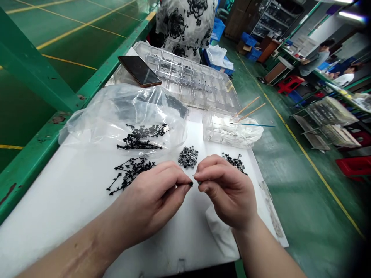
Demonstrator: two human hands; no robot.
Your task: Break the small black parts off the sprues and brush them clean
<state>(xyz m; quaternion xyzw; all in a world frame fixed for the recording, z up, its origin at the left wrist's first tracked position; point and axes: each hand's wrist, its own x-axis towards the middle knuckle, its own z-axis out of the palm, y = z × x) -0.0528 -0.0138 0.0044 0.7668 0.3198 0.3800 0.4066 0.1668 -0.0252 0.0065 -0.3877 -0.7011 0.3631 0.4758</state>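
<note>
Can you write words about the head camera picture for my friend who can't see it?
Two bare hands, the left hand and the right hand, meet above a white table, the left hand pinching a small black piece. Nearby lie a heap of small grey rings, branching black parts and a clear plastic bag.

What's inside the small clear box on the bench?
The clear plastic box holds crumpled white cloth, wooden sticks and a thin blue stick. The bottom beneath the cloth is hidden.

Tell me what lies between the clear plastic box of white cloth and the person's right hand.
A small cluster of black branching pieces lies there on the white table, in the head view.
</note>
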